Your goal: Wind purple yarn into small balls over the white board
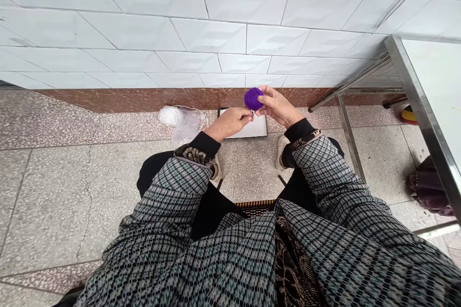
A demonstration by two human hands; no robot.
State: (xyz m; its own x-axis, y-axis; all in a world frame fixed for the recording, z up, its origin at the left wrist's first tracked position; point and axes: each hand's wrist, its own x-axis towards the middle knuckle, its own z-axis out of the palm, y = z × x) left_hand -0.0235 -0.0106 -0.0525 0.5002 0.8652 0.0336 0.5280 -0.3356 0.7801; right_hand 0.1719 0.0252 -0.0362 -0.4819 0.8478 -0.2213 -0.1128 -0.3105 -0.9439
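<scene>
A ball of purple yarn (253, 99) is held up in front of me, wound round and tight. My right hand (276, 105) grips it from the right, the thumb pressed on its side. Just below and left of the ball, my left hand (232, 121) is closed in a pinch, its fingertips almost at the ball's underside. A small pale bit shows at those fingertips, too small to name. Under both hands, a white tray with a dark rim (267, 130) lies on the floor, partly covered by them.
White yarn (170, 116) and a crumpled clear plastic bag (184, 125) lie on the floor to the left. A tiled wall (216, 38) rises ahead. At the right stands a metal-framed table (425, 100), with a dark purple cloth-like item (430, 186) beneath it.
</scene>
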